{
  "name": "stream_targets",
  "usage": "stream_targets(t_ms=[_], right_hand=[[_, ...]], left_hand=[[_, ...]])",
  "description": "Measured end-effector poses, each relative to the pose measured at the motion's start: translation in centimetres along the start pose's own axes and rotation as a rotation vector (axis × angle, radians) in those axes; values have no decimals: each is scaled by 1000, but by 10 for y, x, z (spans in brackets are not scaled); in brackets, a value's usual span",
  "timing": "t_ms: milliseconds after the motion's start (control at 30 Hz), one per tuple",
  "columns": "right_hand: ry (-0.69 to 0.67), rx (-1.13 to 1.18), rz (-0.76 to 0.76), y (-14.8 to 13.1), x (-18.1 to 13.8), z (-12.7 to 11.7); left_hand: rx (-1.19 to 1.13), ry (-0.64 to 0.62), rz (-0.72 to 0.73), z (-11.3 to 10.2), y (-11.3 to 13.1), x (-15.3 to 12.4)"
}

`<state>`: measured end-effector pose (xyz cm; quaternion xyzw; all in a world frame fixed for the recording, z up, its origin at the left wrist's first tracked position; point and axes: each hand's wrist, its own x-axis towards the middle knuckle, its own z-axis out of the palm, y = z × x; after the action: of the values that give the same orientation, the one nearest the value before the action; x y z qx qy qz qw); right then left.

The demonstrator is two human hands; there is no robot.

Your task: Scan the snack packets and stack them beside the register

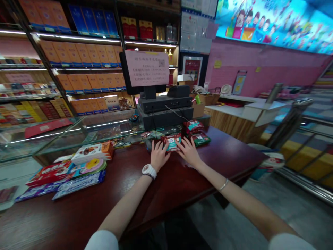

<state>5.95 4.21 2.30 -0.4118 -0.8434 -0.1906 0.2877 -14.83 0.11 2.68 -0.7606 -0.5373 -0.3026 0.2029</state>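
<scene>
A red and green snack packet (172,142) lies on the dark red counter (182,180) in front of the till. My left hand (158,154), with a white watch on its wrist, grips the packet's left end. My right hand (189,151), a thin bracelet on its wrist, grips the right end. Both hands have their fingers curled on the packet. Two or three like packets (196,132) are piled just to the right, beyond my right hand.
A till with a monitor (145,73) and printer stands behind the packets. Several flat snack packs and boxes (78,166) lie at the counter's left. A glass display case (65,135) and stocked shelves are behind; metal railings (293,121) stand at right.
</scene>
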Motion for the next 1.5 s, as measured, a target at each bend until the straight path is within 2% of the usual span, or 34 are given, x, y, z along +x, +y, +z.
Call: stream_targets(t_ms=[267, 400, 533, 767, 967, 1167, 1333, 1500], right_hand=[[-45, -25, 131, 83, -48, 0], [-15, 52, 222, 121, -60, 4], [0, 76, 277, 145, -66, 5], [-16, 47, 407, 161, -64, 11], [-13, 78, 435, 169, -55, 22], [-11, 145, 498, 170, -49, 37], [63, 32, 495, 170, -51, 37], [119, -97, 417, 167, -52, 29]], left_hand=[[-90, -37, 101, 47, 69, 38], [-123, -27, 94, 68, 98, 52], [-136, -29, 91, 86, 121, 67], [-216, -53, 60, 113, 148, 86], [-251, -33, 3, 127, 153, 95], [-255, -62, -43, 131, 145, 104], [-182, 6, -112, 129, 145, 99], [-157, 9, 9, 122, 152, 89]])
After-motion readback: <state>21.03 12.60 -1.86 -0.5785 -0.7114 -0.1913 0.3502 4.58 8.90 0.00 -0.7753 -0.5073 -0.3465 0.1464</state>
